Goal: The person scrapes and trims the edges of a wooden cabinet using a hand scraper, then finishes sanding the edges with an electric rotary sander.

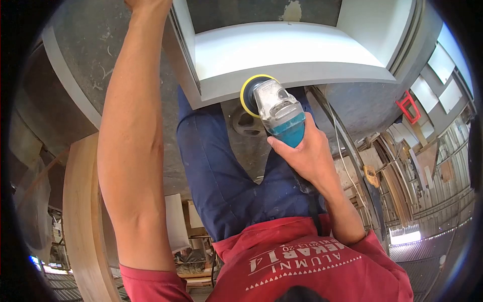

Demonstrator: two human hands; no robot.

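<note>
My right hand (308,151) is wrapped round the teal and grey body of a power sander (279,108). The sander's round pad with a yellow rim (246,95) is at the front edge of a grey frame (302,73), by its lower left part. White panels line the inside of this frame. My left arm stretches up along the frame's left side, and only a bit of my left hand (146,2) shows at the top edge of the view; its fingers are out of sight.
A wooden board (80,201) stands at the left. On the right are a red plastic object (408,107), a dark metal bar with a yellow-orange piece (371,176), and a white cable (344,166). Stacked boards (397,194) lie farther right.
</note>
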